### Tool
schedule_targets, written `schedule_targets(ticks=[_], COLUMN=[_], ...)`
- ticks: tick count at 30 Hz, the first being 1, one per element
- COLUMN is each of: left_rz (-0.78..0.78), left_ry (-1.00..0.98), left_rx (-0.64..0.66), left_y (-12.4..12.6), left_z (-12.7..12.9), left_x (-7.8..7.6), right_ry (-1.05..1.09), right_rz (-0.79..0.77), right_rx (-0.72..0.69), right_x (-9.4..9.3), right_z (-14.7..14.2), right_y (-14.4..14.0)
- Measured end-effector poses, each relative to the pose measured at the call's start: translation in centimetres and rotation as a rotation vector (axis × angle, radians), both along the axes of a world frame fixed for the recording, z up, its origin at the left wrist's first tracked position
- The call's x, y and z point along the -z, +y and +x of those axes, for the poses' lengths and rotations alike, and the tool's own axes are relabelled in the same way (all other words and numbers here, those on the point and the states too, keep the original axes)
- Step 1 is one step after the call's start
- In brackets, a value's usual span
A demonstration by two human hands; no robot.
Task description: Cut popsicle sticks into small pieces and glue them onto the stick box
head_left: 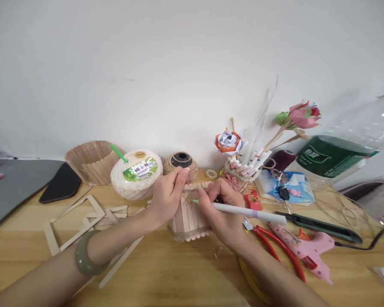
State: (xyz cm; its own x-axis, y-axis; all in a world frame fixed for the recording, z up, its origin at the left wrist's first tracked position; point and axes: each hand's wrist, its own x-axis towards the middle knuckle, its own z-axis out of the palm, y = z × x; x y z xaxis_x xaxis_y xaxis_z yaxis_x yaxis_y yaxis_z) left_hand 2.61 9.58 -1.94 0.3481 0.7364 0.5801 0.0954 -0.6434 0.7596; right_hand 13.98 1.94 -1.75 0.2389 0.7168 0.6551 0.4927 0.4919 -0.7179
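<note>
In the head view my left hand point(171, 194) is closed at the upper left rim of a small craft-stick container point(190, 219), whose sticks stand side by side with twine round one end. Between the fingers of my right hand point(225, 209) is a white marker point(252, 213) with a purple band. Its light green tip is close to the sticks; whether it touches them I cannot tell. Faint lines show on the wood near the tip. My right hand hides the container's right side.
Behind stand a larger craft-stick basket point(94, 164), a coconut point(136, 172) with a green straw, and a twine spool point(181, 164). Loose craft sticks point(115, 268) lie left. To the right are paper flowers point(230, 143), red-handled pliers point(281, 251), a pink glue gun point(316, 253) and a bottle point(334, 155).
</note>
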Motion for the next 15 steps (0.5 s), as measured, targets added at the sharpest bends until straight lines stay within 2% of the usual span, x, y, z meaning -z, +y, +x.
schedule_targets(ticks=[15], left_rz=[0.007], left_ry=[-0.001], left_rx=[-0.001], left_y=[0.08], left_z=[-0.1], left_x=[-0.05], right_ry=[-0.034], right_rz=[-0.001], right_rx=[-0.017], right_x=[-0.4], right_z=[-0.22], right_y=[-0.1])
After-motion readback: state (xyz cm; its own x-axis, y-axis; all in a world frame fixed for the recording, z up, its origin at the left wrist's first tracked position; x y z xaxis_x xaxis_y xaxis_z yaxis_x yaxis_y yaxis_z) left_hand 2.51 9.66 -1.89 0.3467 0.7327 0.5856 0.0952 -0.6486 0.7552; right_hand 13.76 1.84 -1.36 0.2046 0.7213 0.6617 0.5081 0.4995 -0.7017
